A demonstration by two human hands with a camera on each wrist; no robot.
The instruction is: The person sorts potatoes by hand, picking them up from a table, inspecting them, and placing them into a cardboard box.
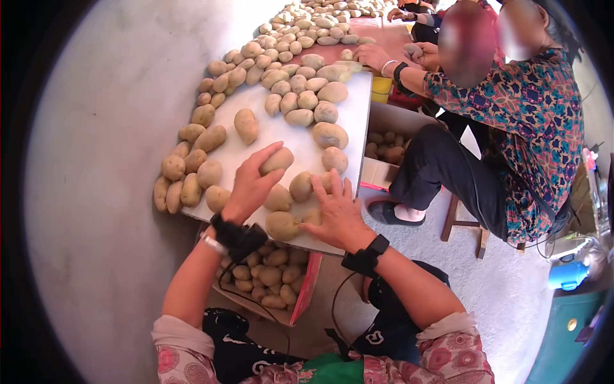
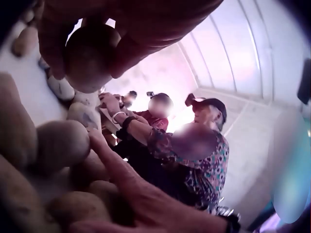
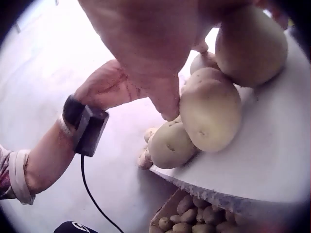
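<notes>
1. Along the left edge of a white board (image 1: 291,137), a row of pale brown potatoes (image 1: 210,173) is seen, lined up from near to far. More are heaped at the far end.
2. Near the middle of the board, the left hand (image 1: 251,185) is laid over a single potato (image 1: 279,159). In the left wrist view the thumb and fingers are curled round this rounded potato (image 2: 90,58), so it is clamped in the grip. A black strapped device (image 1: 238,237) is worn on that wrist.
3. Below the near edge of the board, an open box (image 1: 307,287) with a red side is seen, filled with small potatoes.
4. Just right of the left hand, the right hand (image 1: 337,216) is spread flat, fingers apart and nearly straight, resting on a cluster of potatoes at the near edge; nothing is gripped. A larger potato (image 1: 282,225) lies just left of its thumb. In the right wrist view the thumb tip is pressed against a pale potato (image 3: 210,114).
5. Right of the board, a cardboard box (image 1: 374,171) holding potatoes is placed on the floor.
6. Furthest right, a person in a patterned shirt (image 1: 511,128) is seated on a wooden stool (image 1: 467,224), hands at the far potatoes.
</notes>
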